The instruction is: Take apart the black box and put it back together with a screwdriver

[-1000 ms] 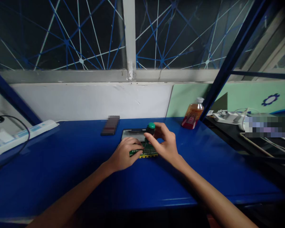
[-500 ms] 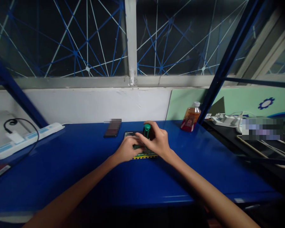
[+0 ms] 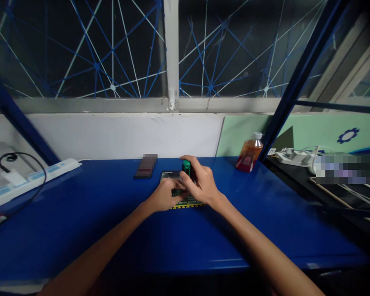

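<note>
My right hand (image 3: 202, 183) is closed around the upright green and black handle (image 3: 186, 165) of what looks like a screwdriver; its lower end is hidden by my fingers. Close against it, my left hand (image 3: 165, 194) has its fingers bent round a small dark-green piece (image 3: 175, 192), mostly covered. Under both hands lies a flat case or board (image 3: 189, 204) with rows of small pale marks on green and a yellow-and-black front edge. Its back left part is dark and framed in grey; the hands cover much of it.
A phone-like dark slab (image 3: 144, 168) rests behind my left hand on the blue table (image 3: 160, 246). A bottle with a white cap (image 3: 249, 154) stands at the back right. White power strip (image 3: 33, 181) with a black cable lies left. Cables (image 3: 351, 189) crowd a dark surface at right.
My right hand and the green handle have shifted slightly left, and the handle's top leans a little differently. My left hand stays nearly in place. The camera view has moved a little.
</note>
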`<action>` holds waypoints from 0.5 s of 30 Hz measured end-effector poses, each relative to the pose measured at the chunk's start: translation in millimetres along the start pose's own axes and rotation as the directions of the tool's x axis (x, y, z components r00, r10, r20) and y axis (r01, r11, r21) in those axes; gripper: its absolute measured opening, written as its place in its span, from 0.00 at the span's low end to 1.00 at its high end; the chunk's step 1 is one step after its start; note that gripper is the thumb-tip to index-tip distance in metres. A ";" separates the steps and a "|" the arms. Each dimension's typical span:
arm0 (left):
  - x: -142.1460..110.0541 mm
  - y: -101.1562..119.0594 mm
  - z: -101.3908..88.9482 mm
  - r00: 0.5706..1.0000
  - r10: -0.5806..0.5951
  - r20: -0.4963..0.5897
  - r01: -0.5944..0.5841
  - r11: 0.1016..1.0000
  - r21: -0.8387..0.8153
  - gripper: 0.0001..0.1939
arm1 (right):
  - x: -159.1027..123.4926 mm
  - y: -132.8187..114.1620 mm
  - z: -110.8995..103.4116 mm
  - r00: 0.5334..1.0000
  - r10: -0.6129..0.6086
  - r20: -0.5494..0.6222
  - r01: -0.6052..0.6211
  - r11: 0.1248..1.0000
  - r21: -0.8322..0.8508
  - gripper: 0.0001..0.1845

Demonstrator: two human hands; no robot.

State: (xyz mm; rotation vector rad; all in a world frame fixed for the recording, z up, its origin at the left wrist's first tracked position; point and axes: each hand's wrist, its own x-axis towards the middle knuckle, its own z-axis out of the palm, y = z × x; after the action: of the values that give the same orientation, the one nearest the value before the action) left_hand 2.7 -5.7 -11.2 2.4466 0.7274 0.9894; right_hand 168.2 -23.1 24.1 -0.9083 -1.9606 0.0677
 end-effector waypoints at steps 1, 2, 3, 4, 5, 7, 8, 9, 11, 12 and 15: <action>-0.5 -0.2 1.1 1.000 0.008 -0.012 -0.008 1.000 0.010 0.04 | -2.7 0.7 -0.2 1.000 0.002 -0.004 -0.002 1.000 0.001 0.19; -1.0 -0.5 2.6 0.999 0.018 -0.030 -0.017 1.000 0.018 0.04 | -4.8 1.3 -0.3 1.000 0.005 -0.017 -0.005 1.000 -0.001 0.20; -1.4 -1.1 4.4 0.998 0.026 -0.055 -0.025 0.999 0.022 0.04 | -6.4 1.8 -0.2 0.999 0.007 -0.031 -0.007 1.000 -0.005 0.20; -1.9 -1.8 6.6 0.996 0.029 -0.088 -0.028 0.999 0.022 0.03 | -7.3 2.2 0.1 0.999 0.006 -0.045 -0.007 1.000 -0.013 0.20; -2.5 -2.6 9.0 0.992 0.026 -0.126 -0.024 1.000 0.019 0.03 | -7.7 2.6 0.7 0.998 0.004 -0.057 -0.005 1.000 -0.024 0.20; -4.1 -4.6 13.9 0.979 0.007 -0.202 -0.007 1.000 0.003 0.03 | -7.4 3.4 1.8 0.996 0.006 -0.087 -0.011 0.998 -0.058 0.21; -5.0 -5.4 16.1 0.974 -0.005 -0.228 0.004 1.000 -0.005 0.04 | -7.0 3.8 2.3 0.995 0.010 -0.102 -0.018 0.997 -0.078 0.23; -5.9 -5.9 18.0 0.969 -0.016 -0.246 0.014 1.000 -0.011 0.04 | -6.7 4.1 2.6 0.993 0.016 -0.116 -0.027 0.995 -0.096 0.24; -7.0 -5.6 20.4 0.965 -0.030 -0.262 0.025 0.999 -0.020 0.04 | -6.1 4.3 2.6 0.991 0.029 -0.131 -0.045 0.992 -0.120 0.27; -7.2 -4.8 20.7 0.965 -0.034 -0.261 0.029 0.999 -0.026 0.04 | -6.0 4.2 2.3 0.991 0.033 -0.129 -0.049 0.991 -0.122 0.27; -5.7 -0.5 19.4 0.971 -0.049 -0.235 0.039 0.998 -0.047 0.06 | -6.2 2.7 0.8 0.994 0.044 -0.099 -0.054 0.994 -0.093 0.28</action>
State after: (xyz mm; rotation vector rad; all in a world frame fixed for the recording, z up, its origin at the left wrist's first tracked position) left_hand 13.0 -11.9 -27.4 2.2902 0.8255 1.2801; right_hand 170.9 -24.7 18.0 -1.0040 -1.8647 -0.0416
